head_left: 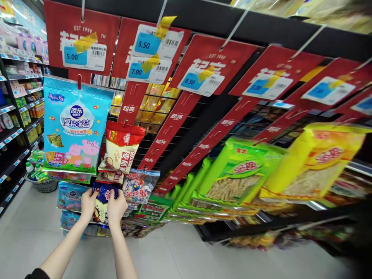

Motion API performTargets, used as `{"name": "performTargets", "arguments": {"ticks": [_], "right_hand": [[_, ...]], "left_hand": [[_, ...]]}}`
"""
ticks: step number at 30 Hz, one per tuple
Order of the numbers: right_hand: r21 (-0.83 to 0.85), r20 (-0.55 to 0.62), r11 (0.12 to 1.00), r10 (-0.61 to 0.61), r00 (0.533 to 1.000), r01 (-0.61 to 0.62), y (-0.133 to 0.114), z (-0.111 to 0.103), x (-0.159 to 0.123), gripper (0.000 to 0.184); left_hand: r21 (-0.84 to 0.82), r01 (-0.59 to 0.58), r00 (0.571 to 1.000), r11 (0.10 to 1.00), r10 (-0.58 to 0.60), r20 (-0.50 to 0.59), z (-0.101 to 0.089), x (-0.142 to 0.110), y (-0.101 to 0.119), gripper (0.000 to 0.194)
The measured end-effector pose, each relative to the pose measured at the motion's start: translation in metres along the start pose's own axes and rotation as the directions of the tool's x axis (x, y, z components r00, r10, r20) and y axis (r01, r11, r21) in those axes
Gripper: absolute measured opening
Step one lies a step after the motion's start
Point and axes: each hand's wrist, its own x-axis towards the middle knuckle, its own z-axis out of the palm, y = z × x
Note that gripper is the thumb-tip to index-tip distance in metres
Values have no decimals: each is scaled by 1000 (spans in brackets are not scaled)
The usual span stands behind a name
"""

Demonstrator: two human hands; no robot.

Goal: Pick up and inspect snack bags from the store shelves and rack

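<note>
A dark blue and cream snack bag (pixel 101 203) is gripped at its upper part by both hands, low on a red hanging strip. My left hand (pixel 88 203) pinches its left side and my right hand (pixel 116 205) its right side, fingers closed. Just above hangs a red and cream snack bag (pixel 121 149). To the right of my right hand is a grey-blue snack bag (pixel 140 186) with a cartoon figure. Left of my left hand hangs a smaller blue seaweed bag (pixel 69 196), below a large light-blue seaweed bag (pixel 76 128).
Red hanging strips (pixel 171 124) with price cards slant down from a dark shelf edge. Green bags (pixel 238 172) and a yellow bag (pixel 316 162) hang at right. A grey basket (pixel 45 186) stands on the floor by the left shelves (pixel 27 93).
</note>
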Motion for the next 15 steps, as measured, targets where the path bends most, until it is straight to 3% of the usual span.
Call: {"name": "performTargets", "arguments": {"ticks": [15], "right_hand": [[43, -96, 999, 19, 995, -15, -5, 21, 4, 22]], "left_hand": [[226, 5, 987, 974, 31, -157, 10, 17, 0, 30]]}}
